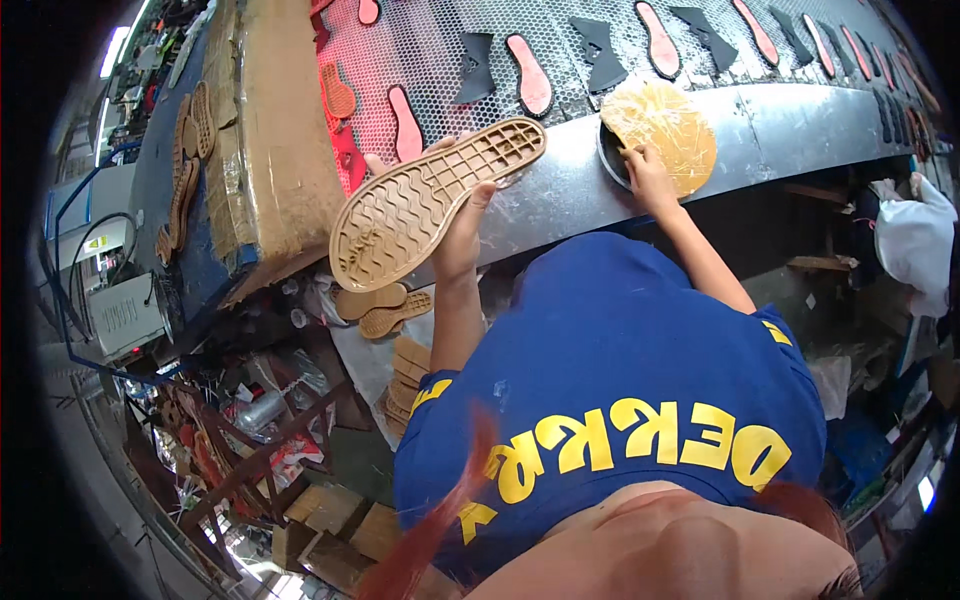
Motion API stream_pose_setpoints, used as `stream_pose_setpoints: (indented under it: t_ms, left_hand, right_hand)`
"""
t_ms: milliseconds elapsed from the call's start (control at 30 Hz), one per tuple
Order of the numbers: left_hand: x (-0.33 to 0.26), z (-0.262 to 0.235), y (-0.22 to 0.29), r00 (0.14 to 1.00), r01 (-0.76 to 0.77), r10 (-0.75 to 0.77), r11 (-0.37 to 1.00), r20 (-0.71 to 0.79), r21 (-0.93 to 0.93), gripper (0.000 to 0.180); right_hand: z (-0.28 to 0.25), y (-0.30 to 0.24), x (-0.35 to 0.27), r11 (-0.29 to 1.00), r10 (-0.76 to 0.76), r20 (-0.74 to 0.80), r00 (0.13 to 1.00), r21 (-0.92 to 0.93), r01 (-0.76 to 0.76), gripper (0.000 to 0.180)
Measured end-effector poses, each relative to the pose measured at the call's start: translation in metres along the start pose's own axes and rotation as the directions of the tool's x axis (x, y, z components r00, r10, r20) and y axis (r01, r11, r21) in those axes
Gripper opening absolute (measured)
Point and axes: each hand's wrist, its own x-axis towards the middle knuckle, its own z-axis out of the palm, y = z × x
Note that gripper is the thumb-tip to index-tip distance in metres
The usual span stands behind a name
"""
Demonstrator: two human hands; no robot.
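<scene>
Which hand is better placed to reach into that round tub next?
Probably the right hand: it's at the open edge of the round tub, beside the yellowish cover. The left hand is farther away, holding a tan shoe sole.

Large yellow capitals, upside down in the head view, arch across the blue shirt near its neckline edge, with more yellow print on both sleeves.

Sheen on metal ledge; dim beneath; edges bowed, corners black.
</scene>
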Motion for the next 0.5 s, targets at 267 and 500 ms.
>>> stream_pose_setpoints:
  t_ms: [267,500]
  left_hand:
    - [-0.006,-0.024,-0.017,0.987,0.108,-0.141,0.935,0.074,0.337,0.087]
    - [-0.02,-0.022,-0.031,0.988,0.077,-0.086,0.994,0.126,0.073,0.065]
  right_hand:
    - [0.003,-0.004,-0.006,0.987,0.01,-0.082,0.997,0.161,0.003,0.017]
    - [-0.004,0.021,-0.002,0.149,0.423,0.296,0.856,0.91,-0.388,0.023]
